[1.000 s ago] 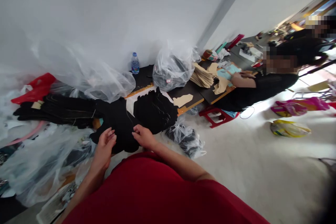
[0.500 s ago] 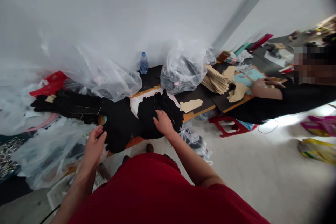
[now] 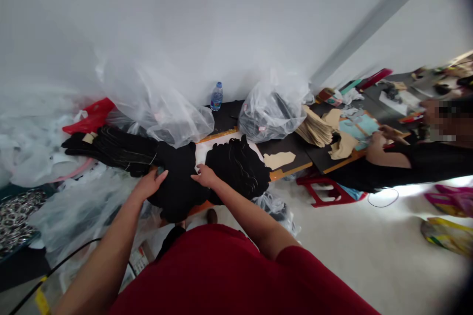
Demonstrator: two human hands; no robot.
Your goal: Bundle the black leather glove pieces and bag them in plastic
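A pile of black cut fabric pieces (image 3: 176, 160) lies at the table's front edge, between my two hands. My left hand (image 3: 150, 184) is closed on the pile's left edge, its thumb on top of the cloth. On the right edge of that pile my right hand (image 3: 205, 177) pinches the black cloth, thumb toward the left hand. How many layers each hand holds cannot be seen. Just right of my right hand is a second, ruffled stack of black pieces (image 3: 238, 167). Bundled black strips (image 3: 121, 147) lie left of the pile.
Clear plastic bags (image 3: 273, 113) and a water bottle (image 3: 217, 97) stand along the wall. Tan pieces (image 3: 314, 125) lie to the right, near a co-worker's hands (image 3: 377, 142). A red stool (image 3: 328, 192) is below. Metal rings fill a bin (image 3: 22, 219) at left.
My right hand has moved left from the ruffled stack to the left pile's edge. My left hand, open beside the pile before, has closed on its left edge. The view has shifted somewhat.
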